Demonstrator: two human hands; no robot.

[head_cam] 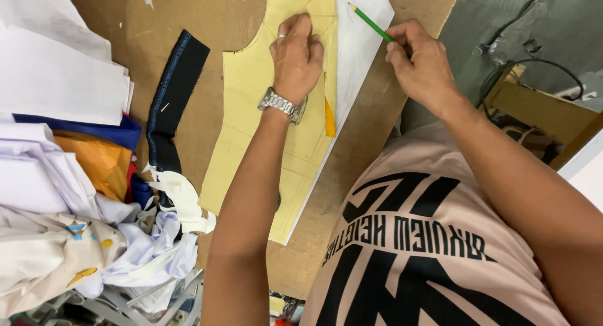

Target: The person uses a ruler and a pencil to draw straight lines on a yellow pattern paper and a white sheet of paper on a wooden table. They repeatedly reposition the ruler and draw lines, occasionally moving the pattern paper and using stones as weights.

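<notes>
The right hand (419, 61) has its fingers pinched narrowly round a green pencil (370, 22), gripped low on the shaft, with the sharpened tip pointing away from the person over a white sheet of paper (361, 43). The left hand (295, 56) lies knuckles-up with its fingers curled and pressed flat onto a yellow paper pattern (251, 106); it grasps nothing, only pins the pattern down (a metal watch (281, 105) sits on that wrist). Just under the heel of this hand a thin orange ruler edge (329, 117) shows, lying along the pattern's border.

The pattern looks light, thin and floppy, likely to slide or crease, so flat pressure near the edge being traced seems the safest hold. The pencil is light and stiff.

Further left of the fingers, on the brown tabletop (213, 24), lies a dark strip of cloth (169, 93), and beyond it a heap of fabric scraps (75, 194).
</notes>
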